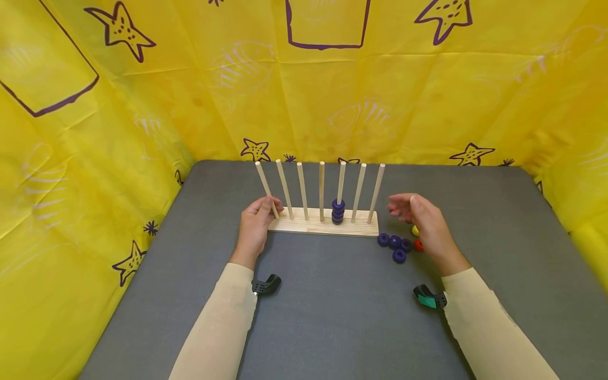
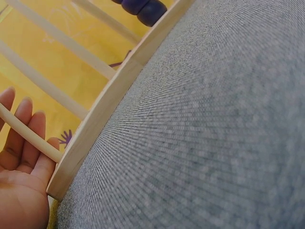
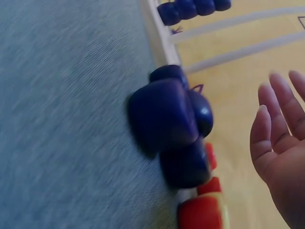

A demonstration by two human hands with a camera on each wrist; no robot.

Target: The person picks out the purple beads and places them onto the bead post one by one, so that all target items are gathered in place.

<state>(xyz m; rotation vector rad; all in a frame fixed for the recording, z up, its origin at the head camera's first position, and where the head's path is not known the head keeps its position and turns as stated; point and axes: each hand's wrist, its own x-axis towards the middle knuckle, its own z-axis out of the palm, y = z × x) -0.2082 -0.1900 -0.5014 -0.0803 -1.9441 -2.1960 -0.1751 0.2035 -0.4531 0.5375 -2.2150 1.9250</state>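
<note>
A wooden pegboard (image 1: 323,226) with several upright pegs stands on the grey table in the head view. Dark blue ring beads (image 1: 338,212) are stacked on one of its pegs, right of the middle. My left hand (image 1: 255,224) holds the board's left end around its leftmost peg (image 2: 29,135), fingers behind that peg and the little finger by the base. My right hand (image 1: 426,224) hovers off the board's right end, fingers loosely bent and holding nothing. Loose blue beads (image 1: 395,242) lie below it, beside a red bead (image 1: 418,245) and a partly hidden yellow bead (image 1: 415,230).
The grey table (image 1: 323,316) carries the board and beads. Yellow cloth (image 1: 304,105) with drawn starfish and fish hangs behind and along the sides. Each wrist wears a dark band, the left band (image 1: 267,285) and the right band (image 1: 429,297).
</note>
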